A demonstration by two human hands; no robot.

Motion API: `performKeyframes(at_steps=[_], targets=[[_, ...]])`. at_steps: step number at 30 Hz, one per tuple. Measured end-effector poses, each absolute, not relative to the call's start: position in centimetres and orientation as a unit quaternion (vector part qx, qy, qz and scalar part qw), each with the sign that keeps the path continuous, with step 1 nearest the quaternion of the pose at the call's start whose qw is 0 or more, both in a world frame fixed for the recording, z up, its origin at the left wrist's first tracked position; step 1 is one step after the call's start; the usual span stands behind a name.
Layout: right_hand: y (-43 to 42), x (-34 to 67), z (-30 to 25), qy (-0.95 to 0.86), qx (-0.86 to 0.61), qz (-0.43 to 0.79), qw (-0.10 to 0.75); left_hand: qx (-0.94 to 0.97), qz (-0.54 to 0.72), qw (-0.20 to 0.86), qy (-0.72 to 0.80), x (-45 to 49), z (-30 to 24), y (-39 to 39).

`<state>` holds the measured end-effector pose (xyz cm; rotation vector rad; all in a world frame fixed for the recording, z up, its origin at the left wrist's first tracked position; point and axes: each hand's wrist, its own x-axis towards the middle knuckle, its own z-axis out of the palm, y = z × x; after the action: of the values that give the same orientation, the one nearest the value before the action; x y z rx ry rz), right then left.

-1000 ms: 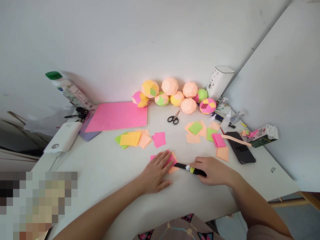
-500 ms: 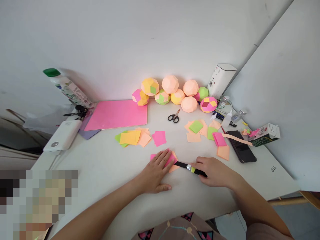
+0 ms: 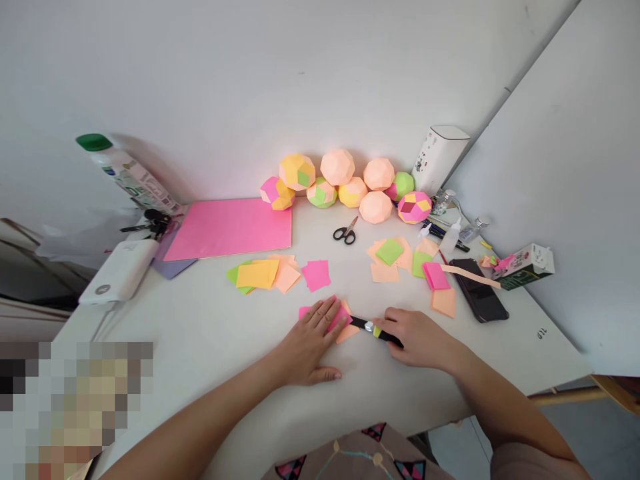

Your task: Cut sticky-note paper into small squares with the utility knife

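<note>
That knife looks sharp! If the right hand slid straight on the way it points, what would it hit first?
Probably the pink paper, which the cutter in the right hand seems to touch, then the left hand pressing it flat. Depth is unclear.

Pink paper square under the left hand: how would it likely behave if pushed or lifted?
Probably floppy and very light: the pink paper square lies thin and flat on the table. It would likely slide on that smooth top; the left hand pins it flat. It may tear or cut easily; the right hand holds a cutter at its edge.
</note>
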<state>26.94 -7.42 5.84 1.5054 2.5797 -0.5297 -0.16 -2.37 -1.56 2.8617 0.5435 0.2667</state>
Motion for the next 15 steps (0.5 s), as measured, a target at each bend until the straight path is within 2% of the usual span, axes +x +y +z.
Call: performKeyframes(at_steps=[15], targets=[[-7.05,26.31,5.25,0.840,0.513,-0.174,0.043,0.972,0.092,0.115,0.183,-0.12,-1.62,-2.41]])
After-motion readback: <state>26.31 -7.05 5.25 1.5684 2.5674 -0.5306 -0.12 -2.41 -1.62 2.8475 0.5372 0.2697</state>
